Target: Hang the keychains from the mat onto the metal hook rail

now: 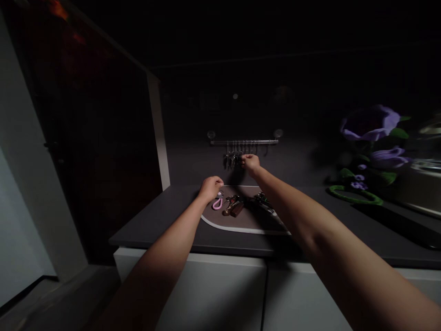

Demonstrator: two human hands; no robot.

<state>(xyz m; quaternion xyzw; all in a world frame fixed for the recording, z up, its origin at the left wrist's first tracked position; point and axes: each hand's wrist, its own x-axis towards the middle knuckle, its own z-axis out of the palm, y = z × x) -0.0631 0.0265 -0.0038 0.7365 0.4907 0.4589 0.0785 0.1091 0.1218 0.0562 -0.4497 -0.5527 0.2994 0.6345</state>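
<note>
A clear hook rail [244,142] is fixed to the dark wall, and several keys [231,159] hang from its left hooks. My right hand [251,162] is raised just under the rail beside these keys, its fingers pinched together; what they hold is too small and dark to name. Lower down, my left hand [211,187] is closed above the left side of a brown mat [213,218] with a white edge. A pink loop keychain [217,204] lies just below it. Brown key fobs [237,209] lie on the mat, and more dark key items [263,200] sit partly behind my right forearm.
On the right of the dark countertop [155,225] stand purple fabric flowers [375,124] with a green ring base [356,196]. A long black object [403,225] lies in front of them. White cabinet doors [220,294] are below, and a dark door [93,138] is at left.
</note>
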